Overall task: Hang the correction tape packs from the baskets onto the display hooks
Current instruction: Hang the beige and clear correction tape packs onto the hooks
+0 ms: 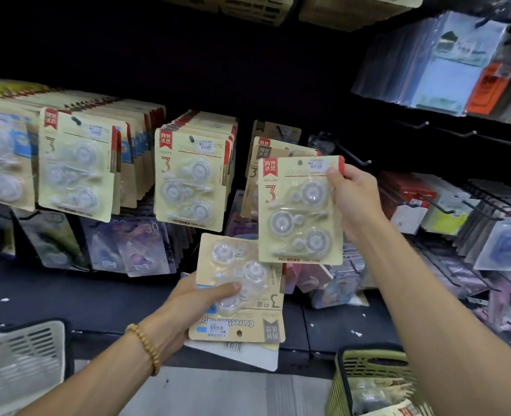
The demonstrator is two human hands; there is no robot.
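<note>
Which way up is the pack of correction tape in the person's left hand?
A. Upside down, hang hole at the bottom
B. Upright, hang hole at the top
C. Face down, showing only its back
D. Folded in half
A: the pack in the left hand has its printed "3" and "Correction tape" lettering inverted, and the hang hole sits near the bottom edge of the pack.

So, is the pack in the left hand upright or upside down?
Upside down. On the pack in the left hand, the printed text reads inverted and the hang hole sits at the bottom.
</note>
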